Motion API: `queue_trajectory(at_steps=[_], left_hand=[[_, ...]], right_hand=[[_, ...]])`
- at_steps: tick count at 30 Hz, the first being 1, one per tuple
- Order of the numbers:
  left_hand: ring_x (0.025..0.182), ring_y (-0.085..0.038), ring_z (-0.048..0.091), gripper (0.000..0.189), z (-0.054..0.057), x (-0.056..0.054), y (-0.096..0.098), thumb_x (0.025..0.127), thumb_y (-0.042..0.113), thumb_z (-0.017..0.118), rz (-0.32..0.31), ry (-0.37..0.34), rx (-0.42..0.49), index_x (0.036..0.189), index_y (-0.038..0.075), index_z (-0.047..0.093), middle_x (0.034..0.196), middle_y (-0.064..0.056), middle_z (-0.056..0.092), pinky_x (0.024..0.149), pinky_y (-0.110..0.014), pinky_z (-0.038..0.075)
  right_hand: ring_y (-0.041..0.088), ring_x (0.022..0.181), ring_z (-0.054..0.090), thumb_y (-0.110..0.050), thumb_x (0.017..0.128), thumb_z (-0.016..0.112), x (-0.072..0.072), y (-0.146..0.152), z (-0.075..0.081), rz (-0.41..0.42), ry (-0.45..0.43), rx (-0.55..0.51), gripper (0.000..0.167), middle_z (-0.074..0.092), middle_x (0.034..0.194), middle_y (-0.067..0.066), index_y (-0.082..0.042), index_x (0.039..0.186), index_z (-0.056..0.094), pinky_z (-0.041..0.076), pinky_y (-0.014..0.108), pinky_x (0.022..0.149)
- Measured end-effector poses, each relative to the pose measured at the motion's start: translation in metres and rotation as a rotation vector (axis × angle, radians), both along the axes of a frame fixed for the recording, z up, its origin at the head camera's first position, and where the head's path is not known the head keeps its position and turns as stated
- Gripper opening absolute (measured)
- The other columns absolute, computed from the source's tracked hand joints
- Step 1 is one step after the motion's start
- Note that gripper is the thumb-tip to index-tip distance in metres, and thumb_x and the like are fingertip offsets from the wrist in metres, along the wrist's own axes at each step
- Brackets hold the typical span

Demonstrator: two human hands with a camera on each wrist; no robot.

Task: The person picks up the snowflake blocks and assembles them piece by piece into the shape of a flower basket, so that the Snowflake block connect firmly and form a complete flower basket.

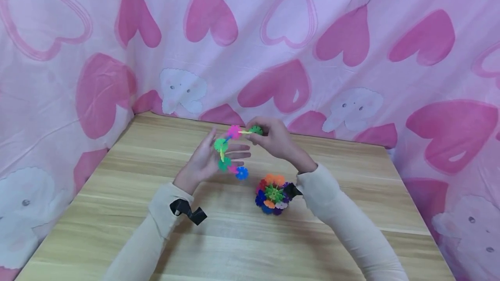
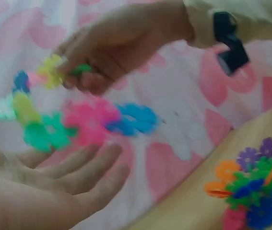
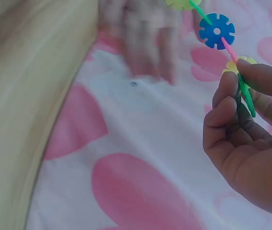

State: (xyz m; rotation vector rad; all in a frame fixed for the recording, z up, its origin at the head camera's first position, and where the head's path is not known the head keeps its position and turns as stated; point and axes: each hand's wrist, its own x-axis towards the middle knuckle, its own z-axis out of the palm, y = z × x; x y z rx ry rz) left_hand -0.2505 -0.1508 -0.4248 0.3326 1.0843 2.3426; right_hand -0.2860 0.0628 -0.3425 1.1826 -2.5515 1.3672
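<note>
A chain of notched snowflake discs in green, pink, yellow and blue hangs in a curve above the table. My right hand pinches it near one end, between thumb and fingertips. In the right wrist view the pinched part is a yellow disc beside a green disc. The left hand is spread with straight fingers just behind the chain's other part. In the left wrist view a pink disc and a blue disc lie above those fingers; blur hides whether they touch.
A ball-like cluster of joined snowflake discs in many colours sits on the wooden table, below the right forearm. A pink and white curtain with hearts hangs along the table's back and sides. Black straps hang at the cuffs.
</note>
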Motion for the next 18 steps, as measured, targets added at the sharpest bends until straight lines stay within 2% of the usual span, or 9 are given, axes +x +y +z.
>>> queue_trajectory(at_steps=[2,4,6,8,10,14,18], left_hand=[[0.135,-0.046,0.049,0.084,-0.005,0.003,0.002,0.097,0.073,0.026,-0.029,-0.022,0.035,0.158,0.015,0.019,0.143,-0.023,0.053,0.108,-0.050,0.047],[0.133,-0.047,0.051,0.085,-0.011,0.007,0.004,0.095,0.075,0.025,-0.058,-0.044,0.059,0.155,0.015,0.025,0.146,-0.023,0.050,0.110,-0.056,0.043],[0.127,-0.044,0.056,0.080,-0.015,0.012,0.007,0.096,0.074,0.022,-0.071,-0.034,0.078,0.150,0.015,0.031,0.142,-0.021,0.054,0.112,-0.060,0.039],[0.120,-0.041,0.062,0.071,-0.017,0.016,0.009,0.099,0.068,0.023,-0.061,-0.003,0.102,0.145,0.015,0.036,0.132,-0.014,0.061,0.113,-0.062,0.037],[0.114,-0.037,0.066,0.059,-0.015,0.019,0.011,0.104,0.057,0.028,-0.027,0.057,0.099,0.142,0.014,0.040,0.125,-0.008,0.064,0.110,-0.059,0.042],[0.099,-0.024,0.071,0.037,-0.008,0.020,0.014,0.106,0.027,0.044,0.083,0.158,-0.033,0.139,0.009,0.045,0.112,-0.003,0.066,0.096,-0.041,0.056],[0.087,-0.015,0.070,0.038,-0.005,0.019,0.016,0.100,0.003,0.052,0.188,0.208,-0.208,0.138,0.002,0.047,0.105,-0.001,0.067,0.086,-0.030,0.060]], right_hand=[[0.014,0.057,0.056,-0.003,0.092,0.068,0.000,0.004,0.005,-0.015,0.011,-0.028,0.005,0.066,0.073,0.010,-0.002,0.097,0.071,0.044,0.023,0.047],[0.013,0.056,0.055,-0.002,0.092,0.068,-0.001,0.008,0.008,-0.030,0.032,-0.061,0.006,0.066,0.074,0.013,-0.002,0.097,0.070,0.041,0.022,0.047],[0.011,0.054,0.054,-0.001,0.092,0.068,-0.003,0.011,0.010,-0.048,0.048,-0.103,0.006,0.065,0.074,0.015,-0.001,0.097,0.070,0.039,0.022,0.046],[0.010,0.055,0.055,-0.001,0.091,0.069,-0.005,0.014,0.010,-0.068,0.061,-0.149,0.006,0.065,0.074,0.015,0.000,0.097,0.069,0.039,0.022,0.046],[0.010,0.057,0.058,0.000,0.090,0.069,-0.005,0.017,0.010,-0.088,0.065,-0.191,0.006,0.065,0.074,0.015,0.001,0.097,0.069,0.041,0.022,0.047],[0.010,0.059,0.060,-0.002,0.091,0.069,-0.004,0.022,0.009,-0.119,0.054,-0.228,0.007,0.064,0.074,0.015,0.002,0.097,0.069,0.040,0.022,0.048],[0.010,0.061,0.060,-0.004,0.092,0.069,-0.003,0.028,0.006,-0.131,0.042,-0.232,0.009,0.065,0.075,0.016,0.002,0.099,0.069,0.041,0.021,0.050]])
